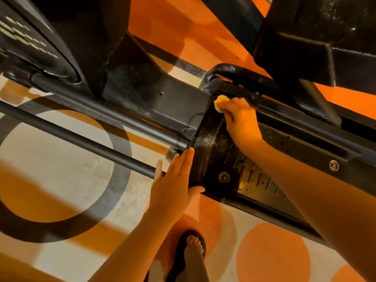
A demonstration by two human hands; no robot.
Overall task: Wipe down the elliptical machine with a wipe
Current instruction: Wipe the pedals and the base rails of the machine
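A small crumpled pale wipe is pinched under the curled fingers of the right hand and is pressed against the upper edge of the curved front lip of the black, glossy foot pedal of the black metal-and-plastic elliptical machine; only a bunched corner of the wipe is seen beyond the fingertips, the rest being hidden beneath the hand. The right forearm is laid diagonally across the pedal's ribbed tread, where short raised bars and two round bolt heads are seen, and the surface there is marked by wet, speckled highlights. The left hand is held flat with its fingers straight and close together against the near outer side of the same pedal lip, the thumb being hooked under the lower edge; nothing is gripped by it. Just beside the left fingertips, two long matte dark round rails are run from the pedal toward the left edge of the view. A smooth black housing with rows of pale dashes is seen at upper left. The floor beneath is made up of pale speckled concrete painted with orange discs and a thick dark ring. A foot in a black flip-flop is planted on the floor below the left forearm.
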